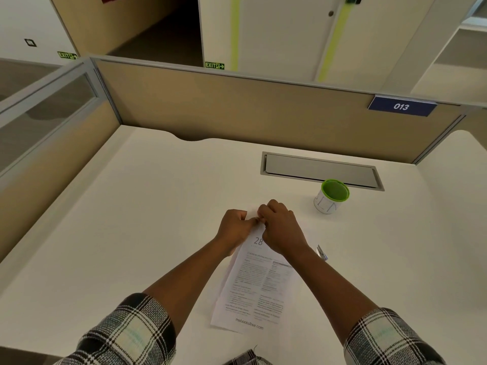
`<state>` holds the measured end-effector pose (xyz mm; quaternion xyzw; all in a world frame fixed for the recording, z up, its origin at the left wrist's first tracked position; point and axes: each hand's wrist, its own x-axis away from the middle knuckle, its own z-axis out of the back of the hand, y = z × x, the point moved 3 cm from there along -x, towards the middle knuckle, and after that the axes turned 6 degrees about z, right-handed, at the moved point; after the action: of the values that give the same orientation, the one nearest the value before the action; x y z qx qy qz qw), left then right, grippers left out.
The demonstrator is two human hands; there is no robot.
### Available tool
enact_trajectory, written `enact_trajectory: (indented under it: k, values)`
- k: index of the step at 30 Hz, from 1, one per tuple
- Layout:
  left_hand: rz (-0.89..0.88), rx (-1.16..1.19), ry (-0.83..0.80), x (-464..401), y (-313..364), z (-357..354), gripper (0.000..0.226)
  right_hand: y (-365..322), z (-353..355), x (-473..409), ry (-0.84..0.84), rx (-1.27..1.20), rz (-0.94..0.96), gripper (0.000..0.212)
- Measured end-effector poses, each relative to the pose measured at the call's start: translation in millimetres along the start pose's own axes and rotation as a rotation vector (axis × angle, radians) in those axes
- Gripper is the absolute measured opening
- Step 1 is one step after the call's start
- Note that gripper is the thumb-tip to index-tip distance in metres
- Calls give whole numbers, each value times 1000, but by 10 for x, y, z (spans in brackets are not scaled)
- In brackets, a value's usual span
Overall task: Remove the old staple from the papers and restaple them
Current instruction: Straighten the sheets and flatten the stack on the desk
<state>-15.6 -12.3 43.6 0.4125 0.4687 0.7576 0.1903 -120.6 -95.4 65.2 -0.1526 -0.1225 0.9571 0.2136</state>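
The printed papers [258, 288] lie on the white desk [131, 233], their long side running away from me. My left hand [233, 229] pinches their far top edge, fingers curled. My right hand [279, 227] is curled over the same top corner, its fingertips meeting those of the left hand. The staple itself is hidden under my fingers. A small shiny metal and blue tool [322, 252], partly hidden behind my right wrist, lies on the desk; I cannot tell what it is.
A white cup with a green rim [331, 196] stands to the right, beyond my hands. Behind it a grey cable flap [320, 169] is set into the desk. Beige partition walls [237, 106] close the desk at the back and left.
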Motion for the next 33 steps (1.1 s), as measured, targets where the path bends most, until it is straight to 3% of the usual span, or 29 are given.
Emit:
enact_trajectory:
  k: [12,22,25,29,33]
  values:
    - [-76,-164,24,1,85,2,27,69,-37,11,13,-89,-62,23]
    - [-23,-54,-10,-29,45,33,34,136,-79,17,79,-376,-178,25]
    - [-34,-82,-16,-25,50,36,34,130,-80,23,69,-340,-178,23]
    - [-52,-143,13,-37,38,82,30,157,-54,40,38,-96,-131,29]
    - [-23,-116,17,-48,-1,132,30,234,-41,60,35,-158,-159,28]
